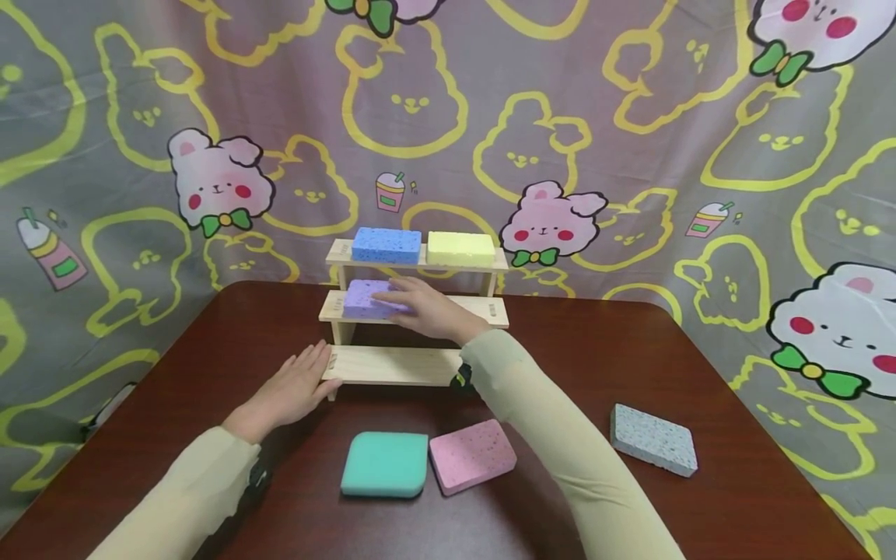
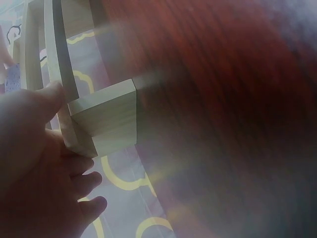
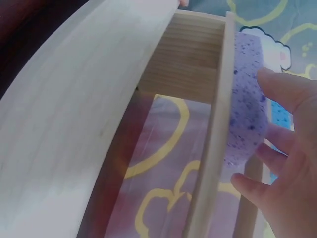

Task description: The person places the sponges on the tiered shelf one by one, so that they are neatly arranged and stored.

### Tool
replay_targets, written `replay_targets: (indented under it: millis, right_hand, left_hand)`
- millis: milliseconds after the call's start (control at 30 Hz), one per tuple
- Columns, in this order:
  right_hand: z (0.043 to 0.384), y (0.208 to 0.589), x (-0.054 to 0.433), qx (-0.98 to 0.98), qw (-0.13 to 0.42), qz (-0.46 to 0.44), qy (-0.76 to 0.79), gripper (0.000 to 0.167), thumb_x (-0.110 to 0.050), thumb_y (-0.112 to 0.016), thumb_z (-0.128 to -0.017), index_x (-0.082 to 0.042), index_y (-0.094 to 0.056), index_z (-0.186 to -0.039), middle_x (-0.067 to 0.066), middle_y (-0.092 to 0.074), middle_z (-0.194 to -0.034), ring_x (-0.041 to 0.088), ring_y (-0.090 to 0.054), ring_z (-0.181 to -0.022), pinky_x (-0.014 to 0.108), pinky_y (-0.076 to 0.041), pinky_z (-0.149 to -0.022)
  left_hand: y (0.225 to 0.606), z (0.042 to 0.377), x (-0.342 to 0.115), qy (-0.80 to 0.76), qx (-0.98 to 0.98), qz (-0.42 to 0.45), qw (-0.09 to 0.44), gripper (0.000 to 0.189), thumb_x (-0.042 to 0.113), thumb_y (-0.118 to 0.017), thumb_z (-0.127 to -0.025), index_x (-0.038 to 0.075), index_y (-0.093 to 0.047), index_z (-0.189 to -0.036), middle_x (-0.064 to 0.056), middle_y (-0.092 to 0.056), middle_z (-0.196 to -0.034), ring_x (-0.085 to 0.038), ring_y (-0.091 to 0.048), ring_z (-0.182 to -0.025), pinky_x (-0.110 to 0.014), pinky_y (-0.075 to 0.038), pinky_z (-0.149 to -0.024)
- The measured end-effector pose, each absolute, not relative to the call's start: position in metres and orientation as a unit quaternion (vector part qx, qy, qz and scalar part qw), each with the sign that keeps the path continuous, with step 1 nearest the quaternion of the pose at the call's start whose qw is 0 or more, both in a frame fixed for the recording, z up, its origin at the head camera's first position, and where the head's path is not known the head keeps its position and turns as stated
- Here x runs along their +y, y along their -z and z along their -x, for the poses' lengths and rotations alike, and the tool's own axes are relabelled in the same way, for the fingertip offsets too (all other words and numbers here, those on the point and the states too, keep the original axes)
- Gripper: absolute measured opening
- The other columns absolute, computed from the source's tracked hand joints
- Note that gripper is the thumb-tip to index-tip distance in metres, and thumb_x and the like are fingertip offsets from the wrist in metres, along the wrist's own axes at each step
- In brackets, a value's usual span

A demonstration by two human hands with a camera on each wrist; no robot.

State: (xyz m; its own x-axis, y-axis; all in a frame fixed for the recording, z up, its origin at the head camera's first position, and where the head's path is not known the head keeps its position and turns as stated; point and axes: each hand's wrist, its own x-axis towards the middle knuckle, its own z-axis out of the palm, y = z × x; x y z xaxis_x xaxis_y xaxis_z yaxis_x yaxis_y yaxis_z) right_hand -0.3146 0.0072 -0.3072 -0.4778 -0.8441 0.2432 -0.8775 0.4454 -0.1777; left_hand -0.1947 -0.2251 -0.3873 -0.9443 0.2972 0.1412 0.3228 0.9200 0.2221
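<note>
On the middle tier of a stepped wooden rack (image 1: pixel 399 365) sits a purple sponge (image 1: pixel 360 299). My right hand (image 1: pixel 437 311) reaches over the sponge's right part, touching it with loosely spread fingers. In the right wrist view a fingertip overlaps the far edge of the purple sponge (image 3: pixel 245 94), while other fingers stand apart from one another. At the rack's left end, my left hand (image 1: pixel 290 389) holds the bottom tier. The left wrist view has the thumb on the board's edge (image 2: pixel 67 89) and the other fingers around its end.
A blue sponge (image 1: pixel 386 246) and a yellow sponge (image 1: pixel 460 249) sit on the top tier. In front of the rack lie a teal sponge (image 1: pixel 385 465) and a pink sponge (image 1: pixel 474 456). A grey sponge (image 1: pixel 653 439) lies on the brown table (image 1: pixel 560 358) at right. A patterned curtain (image 1: pixel 448 179) hangs behind.
</note>
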Motion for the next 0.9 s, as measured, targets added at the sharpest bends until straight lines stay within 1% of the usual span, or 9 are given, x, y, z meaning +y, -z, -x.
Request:
replay_targets:
  millis: [100, 233, 533, 800, 900]
  right_hand:
    - [0.312, 0.304, 0.012, -0.849, 0.057, -0.505, -0.142, 0.048, -0.021, -0.06, -0.091, -0.015, -0.047, -0.137, 0.016, -0.031, -0.145, 0.028, -0.024, -0.134, 0.034, -0.018, -0.108]
    - [0.307, 0.301, 0.02, -0.847, 0.051, -0.506, -0.152, 0.051, -0.021, -0.061, -0.09, -0.014, -0.044, -0.138, 0.015, -0.03, -0.145, 0.029, -0.025, -0.133, 0.035, -0.02, -0.107]
    - [0.293, 0.297, 0.039, -0.844, 0.028, -0.504, -0.182, 0.054, -0.026, -0.06, -0.091, -0.016, -0.04, -0.141, 0.015, -0.03, -0.146, 0.025, -0.022, -0.135, 0.038, -0.021, -0.107]
    - [0.288, 0.3, 0.057, -0.831, 0.057, -0.52, -0.188, 0.055, -0.025, -0.061, -0.09, -0.011, -0.041, -0.14, 0.019, -0.035, -0.142, 0.026, -0.028, -0.132, 0.038, -0.025, -0.105]
    - [0.285, 0.299, 0.065, -0.831, 0.064, -0.518, -0.193, 0.056, -0.024, -0.063, -0.089, -0.011, -0.042, -0.139, 0.017, -0.036, -0.141, 0.025, -0.029, -0.131, 0.038, -0.027, -0.104]
  left_hand:
    - [0.387, 0.195, -0.225, 0.123, -0.978, 0.157, 0.052, 0.062, 0.027, -0.048, -0.096, -0.016, -0.028, -0.135, -0.033, -0.026, -0.14, -0.046, -0.023, -0.129, -0.057, -0.02, -0.102]
    - [0.387, 0.195, -0.225, 0.123, -0.979, 0.155, 0.05, 0.062, 0.027, -0.048, -0.096, -0.016, -0.027, -0.135, -0.033, -0.026, -0.14, -0.046, -0.023, -0.129, -0.057, -0.02, -0.102]
    - [0.387, 0.194, -0.225, 0.121, -0.978, 0.159, 0.057, 0.062, 0.027, -0.049, -0.096, -0.017, -0.029, -0.134, -0.033, -0.027, -0.139, -0.046, -0.025, -0.128, -0.058, -0.021, -0.101]
    - [0.387, 0.194, -0.225, 0.124, -0.978, 0.159, 0.055, 0.062, 0.027, -0.049, -0.096, -0.016, -0.028, -0.135, -0.033, -0.027, -0.14, -0.046, -0.024, -0.128, -0.058, -0.021, -0.101]
    - [0.388, 0.195, -0.226, 0.124, -0.978, 0.159, 0.054, 0.063, 0.029, -0.048, -0.096, -0.016, -0.028, -0.135, -0.033, -0.027, -0.14, -0.046, -0.025, -0.128, -0.058, -0.021, -0.101]
